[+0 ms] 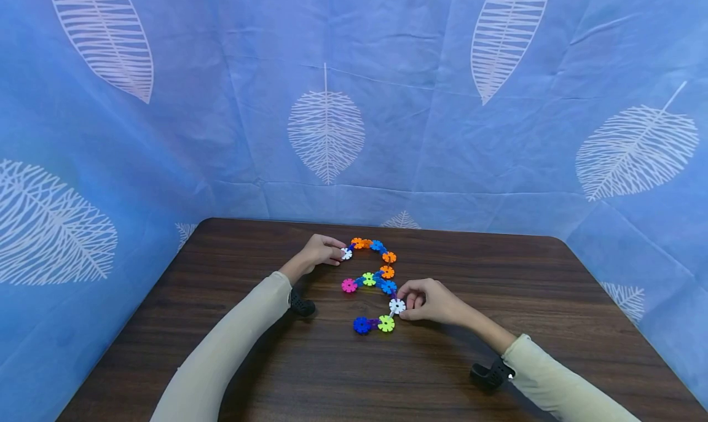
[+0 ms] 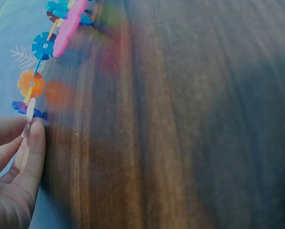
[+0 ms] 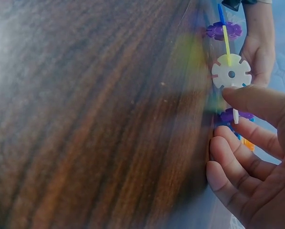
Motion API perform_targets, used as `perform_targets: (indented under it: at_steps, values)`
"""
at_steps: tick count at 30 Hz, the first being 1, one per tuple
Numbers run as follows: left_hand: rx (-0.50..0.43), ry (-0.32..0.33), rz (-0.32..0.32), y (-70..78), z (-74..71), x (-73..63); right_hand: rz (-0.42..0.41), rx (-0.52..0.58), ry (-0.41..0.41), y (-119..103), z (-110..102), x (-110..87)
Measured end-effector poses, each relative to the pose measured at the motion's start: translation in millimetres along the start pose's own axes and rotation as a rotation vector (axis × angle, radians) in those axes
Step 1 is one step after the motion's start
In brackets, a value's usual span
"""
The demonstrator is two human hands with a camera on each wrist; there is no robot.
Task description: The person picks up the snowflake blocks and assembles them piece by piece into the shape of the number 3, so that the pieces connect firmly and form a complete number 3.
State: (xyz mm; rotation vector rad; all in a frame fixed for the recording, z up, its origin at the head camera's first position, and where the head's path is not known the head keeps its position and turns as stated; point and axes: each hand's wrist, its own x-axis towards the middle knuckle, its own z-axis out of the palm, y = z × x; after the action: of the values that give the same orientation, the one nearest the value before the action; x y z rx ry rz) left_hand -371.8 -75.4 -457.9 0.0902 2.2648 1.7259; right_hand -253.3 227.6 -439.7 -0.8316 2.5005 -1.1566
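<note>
A chain of colourful notched plastic discs, snowflake building pieces, lies on the table in a shape like a 3. My left hand pinches the white disc at its upper left end; in the left wrist view this disc stands edge-on between thumb and fingers. Orange discs and blue discs follow round the upper curve. The middle arm ends in a pink disc. My right hand pinches a white disc on the lower curve, beside a yellow-green disc. A dark blue disc ends the bottom arm.
The dark wood-grain table has its back edge against a blue cloth printed with white leaves. Black straps sit at both wrists, next to the pale sleeves.
</note>
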Motion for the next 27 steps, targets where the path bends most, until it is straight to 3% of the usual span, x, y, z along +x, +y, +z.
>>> perform_targets:
  at_steps: [27]
  values:
    - [-0.007,-0.010,-0.013,-1.1,-7.2,0.6,0.014,0.001,-0.051,-1.2,-6.4,2.3]
